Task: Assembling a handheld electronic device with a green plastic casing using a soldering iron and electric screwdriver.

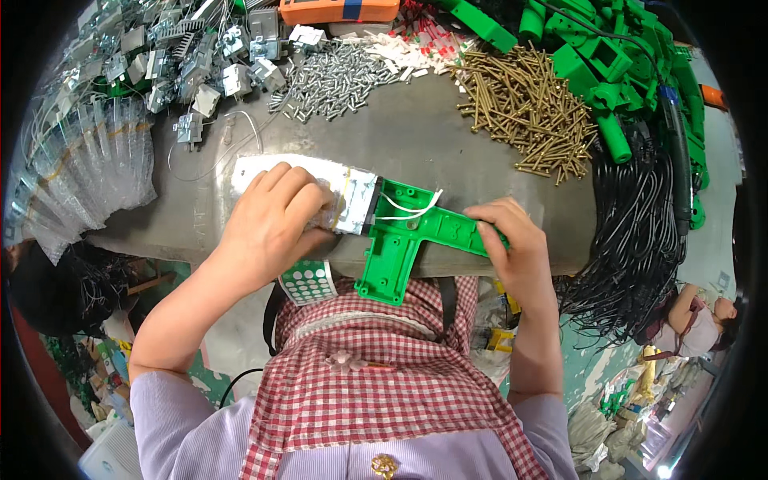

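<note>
My right hand point(516, 240) grips the narrow end of a green plastic T-shaped housing half point(392, 252) at the near table edge, its hollow side facing up. Curled fingers of my left hand point(272, 216) close over a flat silver-white metal piece point(356, 204), whose dark-edged end sits against the housing's upper left opening. A pale, shiny, blade-like part point(250, 168) shows beyond that hand; its exact extent is hidden by the fingers. Two white wires point(412, 210) run from the metal piece into the housing.
Far on the table lie silver screws point(332, 80), long brass-coloured screws point(524, 108) and metal assemblies point(192, 72). Bubble-wrap sleeves point(88, 168) are at left; green housings point(596, 64) and black cables point(632, 232) at right. A green dot-sticker sheet point(308, 282) hangs near me. Another person point(692, 324) is far right.
</note>
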